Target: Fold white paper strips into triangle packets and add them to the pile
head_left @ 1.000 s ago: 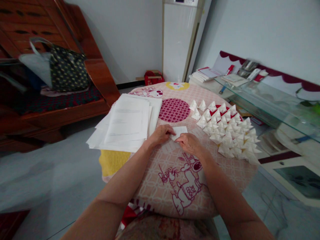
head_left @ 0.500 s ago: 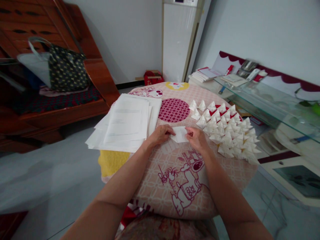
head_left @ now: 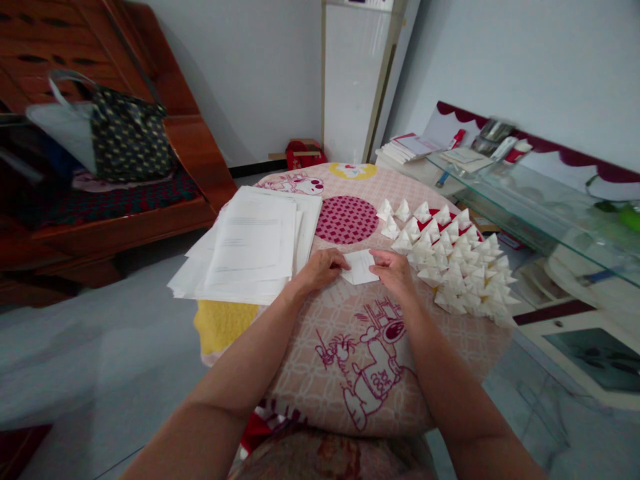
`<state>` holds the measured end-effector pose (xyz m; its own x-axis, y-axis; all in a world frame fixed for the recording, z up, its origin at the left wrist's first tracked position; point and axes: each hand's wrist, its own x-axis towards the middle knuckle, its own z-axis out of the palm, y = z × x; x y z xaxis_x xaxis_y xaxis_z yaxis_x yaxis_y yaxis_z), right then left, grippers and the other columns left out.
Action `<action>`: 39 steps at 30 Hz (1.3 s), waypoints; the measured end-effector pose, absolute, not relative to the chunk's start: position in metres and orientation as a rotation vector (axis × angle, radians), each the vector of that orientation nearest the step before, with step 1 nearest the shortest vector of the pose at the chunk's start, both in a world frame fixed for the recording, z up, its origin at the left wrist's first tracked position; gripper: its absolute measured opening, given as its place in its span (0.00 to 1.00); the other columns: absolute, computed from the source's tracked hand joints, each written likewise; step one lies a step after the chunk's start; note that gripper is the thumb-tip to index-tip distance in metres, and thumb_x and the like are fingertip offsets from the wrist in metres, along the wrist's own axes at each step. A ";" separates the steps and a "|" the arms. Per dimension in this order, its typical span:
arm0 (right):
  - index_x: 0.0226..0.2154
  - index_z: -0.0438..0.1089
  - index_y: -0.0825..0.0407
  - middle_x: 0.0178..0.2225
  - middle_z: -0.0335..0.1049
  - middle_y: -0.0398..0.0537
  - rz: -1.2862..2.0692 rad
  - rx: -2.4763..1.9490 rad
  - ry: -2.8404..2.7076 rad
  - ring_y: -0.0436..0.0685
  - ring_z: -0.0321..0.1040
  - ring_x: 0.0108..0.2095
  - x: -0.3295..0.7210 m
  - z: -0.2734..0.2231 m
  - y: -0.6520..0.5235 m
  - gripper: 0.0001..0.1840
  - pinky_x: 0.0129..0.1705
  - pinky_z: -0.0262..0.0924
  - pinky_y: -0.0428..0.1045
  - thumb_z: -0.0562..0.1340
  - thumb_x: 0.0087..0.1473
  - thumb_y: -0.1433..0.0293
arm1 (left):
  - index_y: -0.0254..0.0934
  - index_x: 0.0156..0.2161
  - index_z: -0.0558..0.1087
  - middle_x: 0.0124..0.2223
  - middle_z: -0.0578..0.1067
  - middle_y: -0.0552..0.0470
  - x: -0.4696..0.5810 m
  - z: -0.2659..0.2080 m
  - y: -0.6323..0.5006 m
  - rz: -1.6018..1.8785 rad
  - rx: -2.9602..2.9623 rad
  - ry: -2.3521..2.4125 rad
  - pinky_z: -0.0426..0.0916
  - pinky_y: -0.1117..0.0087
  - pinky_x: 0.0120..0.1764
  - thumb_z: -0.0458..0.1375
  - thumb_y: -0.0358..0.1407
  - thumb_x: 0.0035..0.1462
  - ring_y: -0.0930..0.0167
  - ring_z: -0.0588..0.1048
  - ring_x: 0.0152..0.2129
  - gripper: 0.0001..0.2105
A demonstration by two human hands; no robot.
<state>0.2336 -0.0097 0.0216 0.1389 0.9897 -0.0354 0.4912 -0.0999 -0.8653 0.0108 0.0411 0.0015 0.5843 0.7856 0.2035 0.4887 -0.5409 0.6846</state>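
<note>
A small folded piece of white paper point(head_left: 359, 268) lies low over the patterned tablecloth point(head_left: 310, 360), between my two hands. Its left edge is pinched in the fingers of my left hand point(head_left: 324, 267). At the opposite edge, my right hand point(head_left: 393, 270) grips it with thumb and forefinger. To the right stand several rows of folded white paper pieces point(head_left: 463, 260) with pointed tips. Left of my hands is a stack of printed paper sheets point(head_left: 255, 240).
A glass-topped cabinet point(head_left: 540, 200) with papers and small items runs along the right wall. On the left, a wooden bench point(head_left: 200, 160) holds a dark patterned bag point(head_left: 127, 137). Behind the table stand a tall white appliance point(head_left: 350, 80) and a red bag point(head_left: 304, 155).
The right fingers shift slightly on the folded paper, the forefinger straighter along its upper edge. The left hand stays on its edge. The whole view shifts a little.
</note>
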 end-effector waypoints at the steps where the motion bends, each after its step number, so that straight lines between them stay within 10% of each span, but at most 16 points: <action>1: 0.48 0.81 0.51 0.27 0.78 0.43 0.893 -1.704 -1.452 0.52 0.70 0.24 0.234 0.023 -0.011 0.22 0.26 0.64 0.46 0.65 0.48 0.74 | 0.37 0.40 0.84 0.42 0.82 0.49 0.012 0.002 0.040 0.677 2.246 1.010 0.74 0.67 0.49 0.58 0.20 0.51 0.70 0.79 0.39 0.16; 6: 0.32 0.82 0.53 0.20 0.74 0.42 1.043 -1.818 -1.383 0.48 0.64 0.16 0.241 0.028 -0.017 0.09 0.19 0.58 0.43 0.65 0.48 0.74 | 0.38 0.40 0.83 0.43 0.82 0.48 0.018 0.006 0.032 0.675 2.344 0.999 0.74 0.67 0.48 0.60 0.23 0.55 0.69 0.79 0.39 0.12; 14: 0.42 0.83 0.51 0.27 0.79 0.42 1.062 -1.626 -1.857 0.51 0.72 0.25 0.264 0.035 -0.022 0.23 0.29 0.63 0.44 0.62 0.44 0.79 | 0.37 0.42 0.82 0.45 0.81 0.48 0.025 0.017 0.022 0.571 2.383 1.069 0.73 0.65 0.52 0.66 0.27 0.53 0.66 0.79 0.44 0.10; 26: 0.30 0.82 0.46 0.63 0.70 0.46 0.420 -1.583 -2.209 0.63 0.74 0.51 0.244 0.055 -0.029 0.10 0.56 0.66 0.59 0.69 0.51 0.78 | 0.37 0.35 0.79 0.39 0.78 0.49 0.027 0.022 0.016 0.503 2.444 1.133 0.72 0.66 0.47 0.65 0.28 0.52 0.65 0.77 0.41 0.04; 39: 0.30 0.81 0.50 0.31 0.78 0.47 0.471 -1.579 -2.285 0.53 0.70 0.31 0.229 0.045 -0.002 0.08 0.35 0.58 0.47 0.66 0.59 0.73 | 0.39 0.32 0.83 0.37 0.82 0.52 0.016 0.026 0.022 0.392 2.448 0.830 0.69 0.71 0.40 0.62 0.23 0.51 0.70 0.78 0.35 0.10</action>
